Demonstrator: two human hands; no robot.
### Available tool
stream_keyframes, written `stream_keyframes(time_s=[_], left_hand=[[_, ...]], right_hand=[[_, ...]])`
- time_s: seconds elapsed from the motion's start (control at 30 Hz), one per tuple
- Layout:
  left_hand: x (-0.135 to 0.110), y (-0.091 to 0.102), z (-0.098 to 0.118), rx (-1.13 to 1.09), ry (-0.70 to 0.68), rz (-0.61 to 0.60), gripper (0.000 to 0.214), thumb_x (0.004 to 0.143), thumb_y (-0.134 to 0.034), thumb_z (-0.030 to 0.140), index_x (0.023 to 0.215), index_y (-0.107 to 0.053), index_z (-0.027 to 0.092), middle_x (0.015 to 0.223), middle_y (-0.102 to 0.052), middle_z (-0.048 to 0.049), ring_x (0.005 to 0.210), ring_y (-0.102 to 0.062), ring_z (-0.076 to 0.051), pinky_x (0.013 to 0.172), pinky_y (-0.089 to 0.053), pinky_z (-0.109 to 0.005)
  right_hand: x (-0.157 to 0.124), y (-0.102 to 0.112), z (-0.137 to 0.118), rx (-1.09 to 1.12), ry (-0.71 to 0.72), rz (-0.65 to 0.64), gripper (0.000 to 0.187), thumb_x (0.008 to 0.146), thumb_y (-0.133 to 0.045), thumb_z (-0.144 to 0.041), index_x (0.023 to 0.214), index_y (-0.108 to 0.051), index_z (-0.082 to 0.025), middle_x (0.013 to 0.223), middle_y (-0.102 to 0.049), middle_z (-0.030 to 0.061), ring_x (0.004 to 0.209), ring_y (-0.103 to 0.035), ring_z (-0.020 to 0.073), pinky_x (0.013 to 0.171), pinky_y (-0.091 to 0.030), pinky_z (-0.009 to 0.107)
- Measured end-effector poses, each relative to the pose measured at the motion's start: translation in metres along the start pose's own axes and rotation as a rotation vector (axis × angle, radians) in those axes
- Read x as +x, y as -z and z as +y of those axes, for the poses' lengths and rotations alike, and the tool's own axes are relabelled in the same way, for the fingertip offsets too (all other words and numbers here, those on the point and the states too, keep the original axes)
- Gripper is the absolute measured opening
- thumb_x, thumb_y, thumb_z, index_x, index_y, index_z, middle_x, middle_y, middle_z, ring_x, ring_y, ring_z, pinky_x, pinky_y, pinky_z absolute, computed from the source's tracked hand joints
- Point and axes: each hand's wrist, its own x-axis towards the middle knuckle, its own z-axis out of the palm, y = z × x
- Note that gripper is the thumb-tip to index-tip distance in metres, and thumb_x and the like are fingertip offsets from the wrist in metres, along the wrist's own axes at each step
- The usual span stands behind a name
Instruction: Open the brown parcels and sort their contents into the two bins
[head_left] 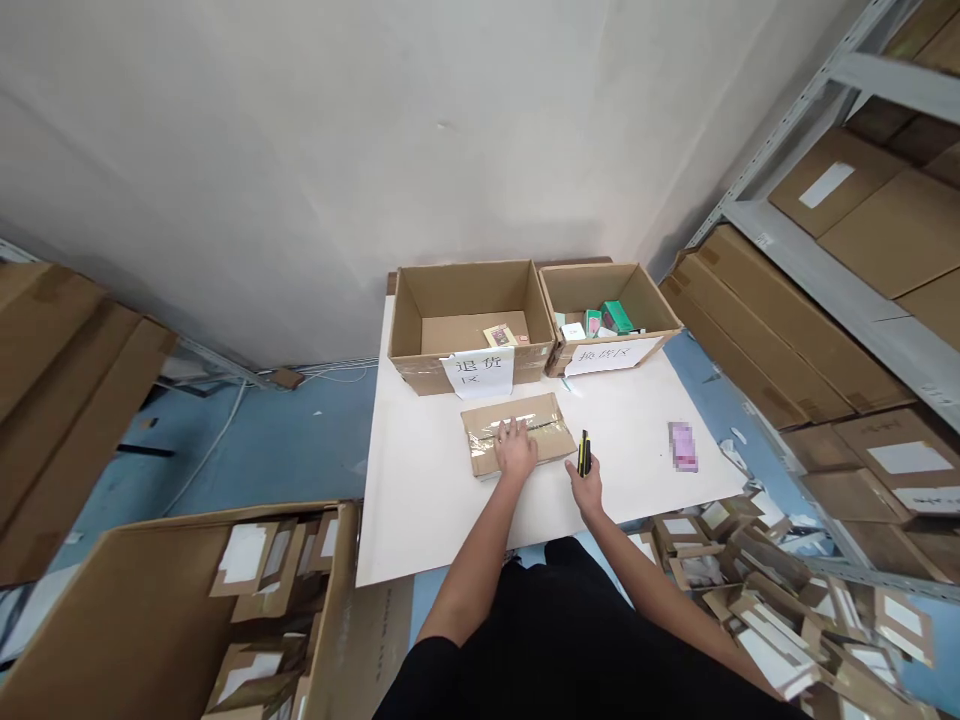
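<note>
A flat cardboard box [551,412] sealed with clear tape lies on the white table [409,500]. My left hand [516,450] rests on top of it, fingers spread over a dark line along the middle. Just to the right of the box, my right hand [586,488] is closed round a yellow and black utility knife [584,452], its front end pointing away from me. Whether the blade is out is too small to tell.
Two open cardboard boxes, a left one [411,372] and a right one [664,340], stand at the table's back with small packages inside. A pink-purple packet [682,446] lies at right. A large carton [150,530] of parcels stands left; discarded boxes [772,620] and shelving [787,225] flank the right.
</note>
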Motion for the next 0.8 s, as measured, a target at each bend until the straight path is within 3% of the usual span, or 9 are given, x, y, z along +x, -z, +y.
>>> stream_keyframes(time_s=[0.07,0.13,0.27,0.33,0.43,0.57,0.67,0.73,0.8], left_hand=[[0.011,0.021,-0.02,0.025,-0.047,0.023,0.062,0.101,-0.041,0.034,0.162,-0.046,0.023,0.167,-0.045,-0.0082,0.158,-0.029,-0.035,0.126,-0.03,-0.058],[0.021,0.042,-0.046,0.073,-0.061,0.037,0.062,0.101,-0.043,0.033,0.162,-0.045,0.026,0.174,-0.032,-0.0067,0.161,-0.024,-0.034,0.126,-0.03,-0.056],[0.023,0.065,-0.087,0.174,-0.014,-0.045,0.064,0.105,-0.038,0.045,0.165,-0.04,0.022,0.175,-0.027,-0.0117,0.161,-0.023,-0.035,0.127,-0.029,-0.051],[0.012,0.066,-0.092,0.241,0.06,-0.067,0.068,0.105,-0.035,0.049,0.164,-0.039,0.016,0.171,-0.033,-0.0196,0.158,-0.029,-0.04,0.124,-0.031,-0.055],[-0.011,0.064,-0.087,0.303,0.177,-0.133,0.07,0.102,-0.042,0.052,0.157,-0.049,0.008,0.152,-0.055,-0.0297,0.138,-0.054,-0.044,0.112,-0.044,-0.055],[-0.032,0.074,-0.08,0.239,0.15,-0.305,0.048,0.102,-0.044,0.047,0.124,-0.076,0.019,0.118,-0.075,-0.0186,0.109,-0.071,-0.034,0.094,-0.055,-0.044],[-0.029,0.082,-0.075,0.218,0.04,-0.168,0.042,0.104,-0.042,0.038,0.13,-0.073,0.025,0.134,-0.071,-0.0136,0.12,-0.067,-0.03,0.097,-0.055,-0.042],[-0.02,0.081,-0.072,0.19,-0.104,-0.07,0.046,0.103,-0.045,0.037,0.146,-0.062,0.029,0.157,-0.056,-0.0092,0.141,-0.053,-0.03,0.107,-0.051,-0.042],[-0.011,0.072,-0.071,0.148,-0.267,-0.053,0.053,0.104,-0.047,0.041,0.155,-0.053,0.031,0.17,-0.04,-0.0039,0.156,-0.033,-0.029,0.118,-0.043,-0.043]], right_hand=[[0.001,-0.01,-0.017,0.17,-0.083,0.04,0.076,0.095,-0.052,-0.055,0.157,-0.033,-0.016,0.127,-0.071,0.0133,0.11,-0.072,0.0281,0.094,-0.055,0.035],[0.006,-0.019,-0.034,0.314,-0.136,0.056,0.08,0.09,-0.06,-0.055,0.155,-0.034,-0.017,0.127,-0.072,0.0129,0.11,-0.072,0.029,0.096,-0.055,0.035],[0.03,-0.034,-0.061,0.354,-0.177,0.085,0.084,0.084,-0.067,-0.053,0.154,-0.035,-0.018,0.126,-0.072,0.0137,0.111,-0.072,0.0309,0.095,-0.055,0.037],[0.051,-0.038,-0.073,0.313,-0.146,0.08,0.086,0.083,-0.069,-0.051,0.154,-0.035,-0.018,0.13,-0.071,0.015,0.116,-0.07,0.0317,0.095,-0.054,0.038],[0.091,-0.035,-0.095,0.244,-0.148,0.029,0.089,0.08,-0.073,-0.05,0.155,-0.035,-0.018,0.136,-0.069,0.018,0.122,-0.068,0.0327,0.099,-0.053,0.04],[0.131,-0.017,-0.115,0.18,-0.129,-0.047,0.09,0.077,-0.08,-0.047,0.152,-0.04,-0.018,0.134,-0.07,0.0179,0.121,-0.069,0.0326,0.1,-0.052,0.04],[0.122,-0.006,-0.104,0.175,-0.043,-0.007,0.088,0.079,-0.078,-0.051,0.153,-0.04,-0.019,0.133,-0.071,0.0153,0.12,-0.069,0.0323,0.098,-0.053,0.039],[0.093,-0.007,-0.083,0.172,-0.017,0.021,0.087,0.081,-0.075,-0.055,0.153,-0.041,-0.019,0.133,-0.071,0.0153,0.12,-0.069,0.0328,0.097,-0.054,0.039],[0.056,-0.015,-0.057,0.155,-0.035,-0.005,0.087,0.082,-0.073,-0.06,0.152,-0.042,-0.019,0.132,-0.071,0.0159,0.118,-0.07,0.0335,0.096,-0.054,0.04]])
